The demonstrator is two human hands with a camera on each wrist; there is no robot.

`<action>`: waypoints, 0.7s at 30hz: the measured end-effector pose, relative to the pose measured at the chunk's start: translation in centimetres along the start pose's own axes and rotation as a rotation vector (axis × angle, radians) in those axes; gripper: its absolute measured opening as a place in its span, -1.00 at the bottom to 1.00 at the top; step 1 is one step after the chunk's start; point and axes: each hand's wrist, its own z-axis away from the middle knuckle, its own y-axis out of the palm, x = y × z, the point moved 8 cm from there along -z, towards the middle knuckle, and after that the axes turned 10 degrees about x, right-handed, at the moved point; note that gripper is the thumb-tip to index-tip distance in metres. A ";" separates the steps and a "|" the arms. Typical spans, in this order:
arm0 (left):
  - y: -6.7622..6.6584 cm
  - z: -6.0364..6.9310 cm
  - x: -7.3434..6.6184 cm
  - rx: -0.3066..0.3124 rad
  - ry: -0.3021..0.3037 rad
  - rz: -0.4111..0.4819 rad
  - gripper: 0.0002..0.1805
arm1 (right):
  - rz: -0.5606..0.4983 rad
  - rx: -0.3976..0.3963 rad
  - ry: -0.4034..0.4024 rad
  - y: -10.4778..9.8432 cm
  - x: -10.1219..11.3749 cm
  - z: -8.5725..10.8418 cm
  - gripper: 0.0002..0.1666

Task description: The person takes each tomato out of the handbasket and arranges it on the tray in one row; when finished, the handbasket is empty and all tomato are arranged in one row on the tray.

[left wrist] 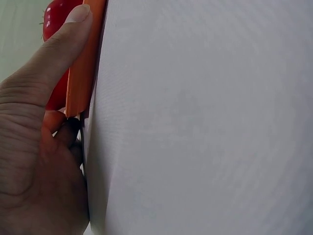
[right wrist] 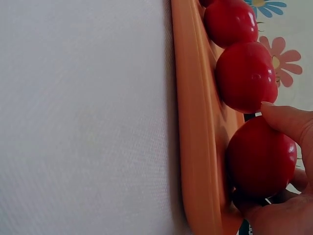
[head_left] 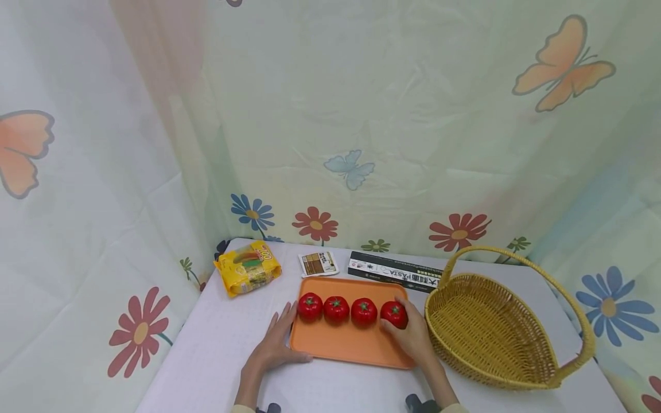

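Several red tomatoes [head_left: 336, 310] stand in a row on an orange tray [head_left: 351, 347]. My right hand [head_left: 415, 335] holds the rightmost tomato [right wrist: 260, 157], thumb on one side and fingers on the other; the tomato is at the tray's right end. In the right wrist view its fingertips are partly hidden behind the tomato. At the tray's front left corner, my left hand [head_left: 276, 342] rests with fingers extended along the left side and thumb at the front edge. The left wrist view shows that thumb [left wrist: 66, 41] against the tray's rim.
A yellow wicker basket [head_left: 485, 373] with a tall handle stands close to the tray's right side. Behind the tray lie a black pasta box [head_left: 392, 269] and a small brown-and-white packet [head_left: 318, 263]. A yellow package [head_left: 249, 268] sits at the back left. Patterned curtains enclose the table.
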 end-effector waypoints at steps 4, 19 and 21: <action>-0.1 0.1 0.0 0.001 -0.014 0.009 0.46 | 0.000 0.000 0.005 0.0 0.0 -0.1 -0.02; -1.1 0.8 -0.5 0.051 -0.091 -0.007 0.34 | -0.001 -0.039 -0.061 -0.1 1.0 0.3 0.03; -1.1 0.9 -0.5 0.051 -0.091 -0.005 0.34 | -0.001 -0.040 -0.066 0.0 1.0 0.3 0.02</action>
